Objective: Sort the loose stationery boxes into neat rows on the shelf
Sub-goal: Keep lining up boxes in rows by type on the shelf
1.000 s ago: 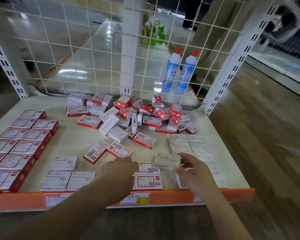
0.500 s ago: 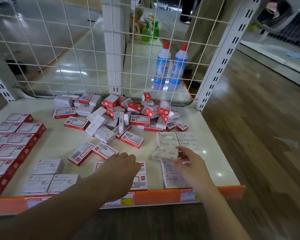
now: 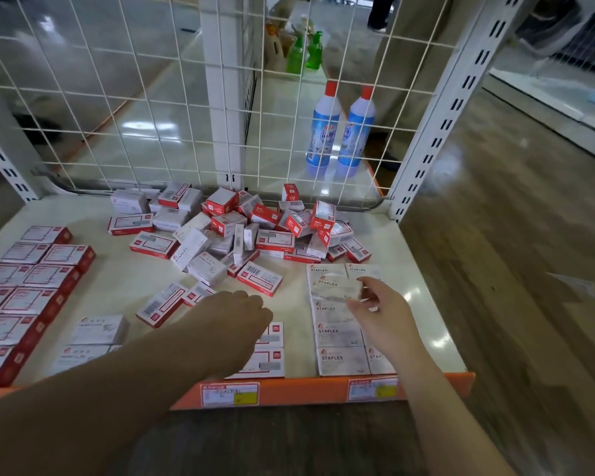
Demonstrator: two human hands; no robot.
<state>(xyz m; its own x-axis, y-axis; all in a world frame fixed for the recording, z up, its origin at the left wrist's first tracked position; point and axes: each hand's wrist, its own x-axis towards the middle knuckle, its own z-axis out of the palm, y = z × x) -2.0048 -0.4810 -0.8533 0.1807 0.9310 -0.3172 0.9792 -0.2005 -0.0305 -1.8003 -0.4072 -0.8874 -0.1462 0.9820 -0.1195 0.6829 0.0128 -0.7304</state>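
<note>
We are looking down on the shelf point(image 3: 423, 304), a pale board with an orange front lip.

Left edge: red-sided boxes point(image 3: 31, 290) are lying flat in neat rows, white label faces up, running from mid-shelf to the front left corner. Just right of them, near the front edge, white paper-clip boxes point(image 3: 98, 329) are sitting side by side.

Middle, toward the back edge against the wire mesh point(image 3: 152, 97): the loose pile point(image 3: 241, 228) of small red-and-white and plain white boxes is lying jumbled, some flat, some on edge, some stacked.

Left hand point(image 3: 234, 321): we are seeing it back-up, fingers curled downward over flat red-and-white boxes point(image 3: 268, 355) at the front edge. We cannot tell whether it is gripping one. The loose pile is lying beyond it, apart.

Right hand point(image 3: 382, 310): thumb and fingers are pinching a white staples box point(image 3: 335, 286), holding it over the back part of the staples rows point(image 3: 340, 348), two columns running to the front edge near the right corner. The held box is blurred.

Behind the mesh, two blue bottles point(image 3: 339, 128) with red caps are standing together.
</note>
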